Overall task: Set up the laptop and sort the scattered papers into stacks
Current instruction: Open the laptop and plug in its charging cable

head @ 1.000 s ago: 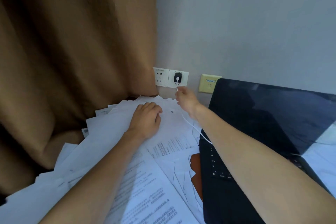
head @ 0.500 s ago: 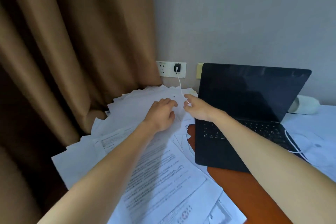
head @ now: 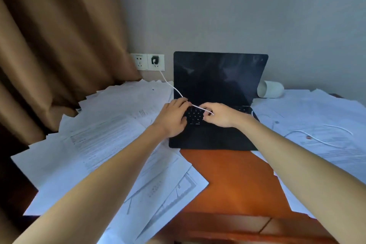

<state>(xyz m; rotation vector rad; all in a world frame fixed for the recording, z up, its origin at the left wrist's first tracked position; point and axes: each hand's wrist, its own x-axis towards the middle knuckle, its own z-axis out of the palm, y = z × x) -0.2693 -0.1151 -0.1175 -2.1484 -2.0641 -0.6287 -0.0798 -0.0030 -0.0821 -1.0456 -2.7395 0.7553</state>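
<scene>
A black laptop [head: 217, 77] stands open with a dark screen at the back middle of the desk. A white charging cable [head: 168, 83] runs from a black charger [head: 154, 59] in the wall socket down to my hands above the keyboard. My right hand [head: 220, 115] pinches the cable. My left hand [head: 173, 118] has its fingers curled at the cable just left of it. Scattered printed papers cover the desk's left side [head: 111, 134] and its right side [head: 316, 117].
A brown curtain [head: 59, 45] hangs at the left. A white cup [head: 270, 89] lies on its side behind the laptop's right. More white cable [head: 324, 140] loops over the right papers. Bare orange-brown desk [head: 229, 180] shows in front of the laptop.
Both hands have drawn back from the wall socket and the left papers to above the laptop keyboard. The view has pulled back, and the left hand has left the paper and joined the cable.
</scene>
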